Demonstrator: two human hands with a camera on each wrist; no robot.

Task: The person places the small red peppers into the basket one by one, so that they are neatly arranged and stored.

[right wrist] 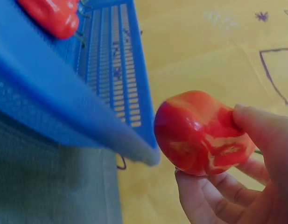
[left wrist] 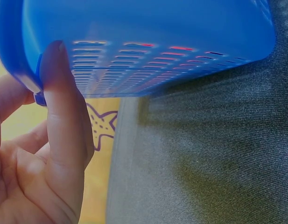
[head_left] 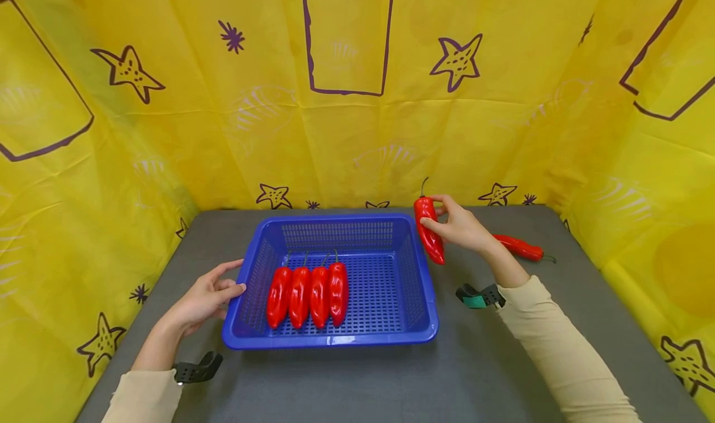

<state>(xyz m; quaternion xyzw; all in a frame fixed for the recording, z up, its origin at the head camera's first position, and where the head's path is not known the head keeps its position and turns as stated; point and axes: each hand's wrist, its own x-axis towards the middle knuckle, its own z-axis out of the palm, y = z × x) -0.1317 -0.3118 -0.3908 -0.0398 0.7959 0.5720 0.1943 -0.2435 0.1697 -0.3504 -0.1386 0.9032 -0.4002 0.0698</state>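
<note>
My right hand [head_left: 459, 224] holds a red chili pepper [head_left: 429, 231] between thumb and fingers, just outside the right rim of the blue plastic basket [head_left: 329, 341]. The pepper's stem points up and away. In the right wrist view its rounded tip end faces the camera, and the thumb presses its side. My left hand [head_left: 208, 296] grips the basket's left rim, with the thumb [left wrist: 59, 107] over the edge and the fingers partly hidden behind it. Inside the basket, several red peppers [head_left: 337, 293] lie side by side in a row toward the left, stems pointing to the back.
Another red pepper [head_left: 521, 247] lies on the grey table [head_left: 357, 386] at the right, partly hidden behind my right wrist. Yellow patterned cloth [head_left: 346, 144] hangs at the back and both sides. Bare slotted floor shows in the basket's right half.
</note>
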